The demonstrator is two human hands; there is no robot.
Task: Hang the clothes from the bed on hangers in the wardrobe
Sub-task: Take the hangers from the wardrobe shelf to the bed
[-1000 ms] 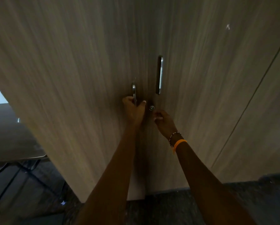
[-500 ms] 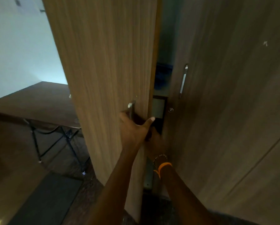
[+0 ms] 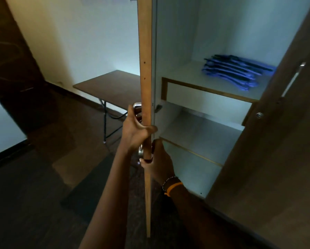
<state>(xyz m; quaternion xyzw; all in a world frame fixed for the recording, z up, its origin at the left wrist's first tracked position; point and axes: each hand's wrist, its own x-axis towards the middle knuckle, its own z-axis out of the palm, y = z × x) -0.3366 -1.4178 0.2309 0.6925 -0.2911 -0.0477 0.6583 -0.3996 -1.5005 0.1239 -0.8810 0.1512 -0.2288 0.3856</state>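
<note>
Hangers (image 3: 235,71), stiff light plastic, lie stacked on the wardrobe shelf (image 3: 190,76), best lifted by their necks, while my left hand (image 3: 134,130) and right hand (image 3: 159,164) clamp the door edge (image 3: 145,69).

The edge-on light wooden wardrobe door (image 3: 145,87) hides most of its silver metal handle (image 3: 137,106), the left hand's (image 3: 134,131) fingers and part of the dark brown table (image 3: 107,87). The stacked blue plastic hangers (image 3: 235,71) are blurred; their count is unclear. The top edge cuts off the wardrobe's upper interior.
</note>
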